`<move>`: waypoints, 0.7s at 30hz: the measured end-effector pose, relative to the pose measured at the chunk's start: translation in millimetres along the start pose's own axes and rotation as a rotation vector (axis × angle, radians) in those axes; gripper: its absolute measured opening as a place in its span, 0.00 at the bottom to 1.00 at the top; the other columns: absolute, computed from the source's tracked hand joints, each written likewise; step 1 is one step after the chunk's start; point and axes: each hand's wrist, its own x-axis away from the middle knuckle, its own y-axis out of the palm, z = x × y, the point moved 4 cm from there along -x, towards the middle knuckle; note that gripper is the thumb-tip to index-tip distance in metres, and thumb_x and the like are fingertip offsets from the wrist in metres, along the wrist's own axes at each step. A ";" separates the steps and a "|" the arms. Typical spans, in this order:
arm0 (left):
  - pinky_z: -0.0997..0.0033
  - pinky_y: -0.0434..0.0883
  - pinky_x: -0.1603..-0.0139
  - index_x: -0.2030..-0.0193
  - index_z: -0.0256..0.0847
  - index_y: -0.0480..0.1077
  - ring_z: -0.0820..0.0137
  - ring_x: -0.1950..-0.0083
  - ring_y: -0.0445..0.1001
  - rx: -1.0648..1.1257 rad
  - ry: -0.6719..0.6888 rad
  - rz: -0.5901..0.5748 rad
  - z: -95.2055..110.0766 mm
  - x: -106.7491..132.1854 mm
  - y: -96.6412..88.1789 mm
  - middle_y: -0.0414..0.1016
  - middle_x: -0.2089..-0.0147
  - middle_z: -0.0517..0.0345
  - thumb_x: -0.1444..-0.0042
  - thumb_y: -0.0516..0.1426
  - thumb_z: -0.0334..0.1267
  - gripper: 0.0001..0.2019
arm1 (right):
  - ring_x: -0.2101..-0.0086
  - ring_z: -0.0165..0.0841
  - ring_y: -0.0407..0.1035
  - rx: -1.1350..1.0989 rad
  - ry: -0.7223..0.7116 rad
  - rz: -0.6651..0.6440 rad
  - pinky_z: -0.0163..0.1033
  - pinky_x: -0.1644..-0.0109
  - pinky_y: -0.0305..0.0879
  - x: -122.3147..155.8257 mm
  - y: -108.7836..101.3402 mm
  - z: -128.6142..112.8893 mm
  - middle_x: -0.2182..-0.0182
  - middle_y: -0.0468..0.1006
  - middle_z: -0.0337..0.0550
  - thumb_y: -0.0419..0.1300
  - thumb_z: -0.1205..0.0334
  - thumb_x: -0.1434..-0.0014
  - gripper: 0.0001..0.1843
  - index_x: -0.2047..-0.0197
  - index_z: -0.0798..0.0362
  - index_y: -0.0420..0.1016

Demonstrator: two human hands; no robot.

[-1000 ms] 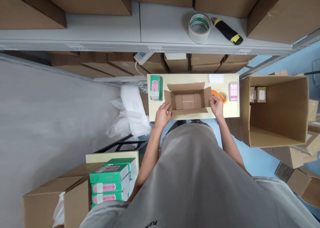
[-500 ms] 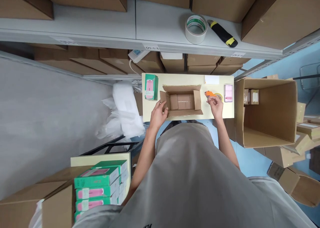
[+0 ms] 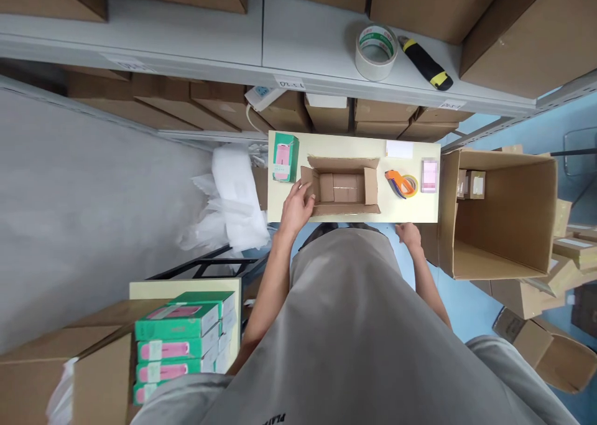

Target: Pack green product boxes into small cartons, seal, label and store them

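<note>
An open cardboard box stands on the cream tabletop with its flaps spread and its inside bare. My left hand grips the box's left end flap, thumb and fingers on either side of it. Right of the box lies an orange tape dispenser with a roll of yellowish tape in it, untouched. My right hand hangs just off the table's front edge, fingers curled, with nothing visible in it. At the table's back left is a green box with a pink picture.
A phone-like pink-screened item and a white paper lie on the table's right. A large open carton stands beyond. Above, a shelf holds a tape roll and a utility knife. Green boxes are stacked lower left.
My right hand has let go of the orange tape dispenser, leaving it on the table, and drawn back toward me past the front edge. My left hand stays at the box's left flap.
</note>
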 end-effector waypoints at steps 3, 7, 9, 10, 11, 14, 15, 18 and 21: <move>0.43 0.72 0.19 0.22 0.44 0.73 0.48 0.17 0.69 0.039 0.035 0.035 2.6 -0.7 -3.8 0.71 0.18 0.42 0.30 0.57 0.41 0.30 | 0.69 0.45 0.78 0.065 0.021 0.068 0.43 0.59 0.66 1.1 -5.2 3.9 0.80 0.77 0.49 0.58 0.52 0.23 0.30 0.80 0.46 0.69; 0.47 0.78 0.25 0.12 0.48 0.56 0.51 0.26 0.79 0.090 0.057 0.069 11.8 -4.7 -7.6 0.68 0.17 0.44 0.30 0.58 0.41 0.40 | 0.61 0.47 0.81 0.024 -0.164 0.243 0.43 0.55 0.69 -14.9 -17.5 -49.2 0.67 0.85 0.52 0.58 0.41 0.22 0.24 0.63 0.49 0.81; 0.46 0.80 0.29 0.12 0.48 0.53 0.50 0.32 0.83 0.076 0.005 0.083 13.8 -9.5 -6.9 0.69 0.17 0.42 0.32 0.60 0.42 0.43 | 0.57 0.49 0.82 -0.074 -0.305 0.295 0.46 0.51 0.74 -22.8 -18.2 -88.5 0.61 0.86 0.52 0.59 0.33 0.25 0.28 0.48 0.51 0.83; 0.45 0.80 0.30 0.13 0.47 0.54 0.49 0.34 0.84 0.063 -0.025 0.095 14.2 -12.4 -6.1 0.70 0.18 0.40 0.32 0.61 0.43 0.43 | 0.53 0.51 0.82 -0.115 -0.384 0.319 0.49 0.48 0.76 -25.2 -17.0 -108.0 0.56 0.87 0.55 0.61 0.30 0.27 0.34 0.40 0.53 0.81; 0.44 0.80 0.31 0.14 0.45 0.55 0.48 0.34 0.84 0.047 -0.057 0.109 14.3 -15.4 -5.1 0.71 0.19 0.38 0.33 0.62 0.43 0.42 | 0.48 0.53 0.81 -0.141 -0.462 0.345 0.52 0.44 0.78 -26.4 -14.8 -125.9 0.48 0.86 0.60 0.64 0.29 0.30 0.39 0.35 0.55 0.78; 0.42 0.80 0.32 0.25 0.41 0.66 0.45 0.36 0.84 -0.017 -0.158 0.156 13.0 -22.7 -1.8 0.78 0.27 0.35 0.35 0.65 0.43 0.34 | 0.33 0.61 0.72 -0.146 -0.610 0.380 0.62 0.34 0.77 -26.1 -4.6 -160.3 0.28 0.72 0.72 0.70 0.35 0.36 0.47 0.26 0.58 0.70; 0.42 0.80 0.32 0.30 0.41 0.69 0.44 0.36 0.84 -0.039 -0.188 0.171 12.3 -23.7 -0.9 0.80 0.31 0.35 0.36 0.66 0.43 0.29 | 0.31 0.62 0.70 -0.146 -0.628 0.382 0.64 0.32 0.75 -25.8 -1.8 -163.9 0.26 0.69 0.73 0.70 0.40 0.36 0.46 0.25 0.59 0.68; 0.43 0.79 0.32 0.44 0.44 0.71 0.44 0.36 0.83 -0.068 -0.235 0.224 10.4 -20.8 1.5 0.82 0.39 0.39 0.38 0.68 0.42 0.18 | 0.30 0.60 0.68 -0.195 -0.642 0.427 0.64 0.28 0.72 -25.0 -1.6 -154.2 0.29 0.72 0.72 0.64 0.50 0.33 0.36 0.28 0.60 0.69; 0.46 0.79 0.33 0.51 0.47 0.70 0.47 0.38 0.84 -0.029 -0.252 0.297 8.7 -10.7 4.3 0.81 0.41 0.43 0.38 0.67 0.40 0.12 | 0.34 0.58 0.72 -0.259 -0.623 0.492 0.63 0.30 0.72 -26.5 -9.7 -129.5 0.37 0.78 0.69 0.60 0.50 0.33 0.28 0.36 0.58 0.72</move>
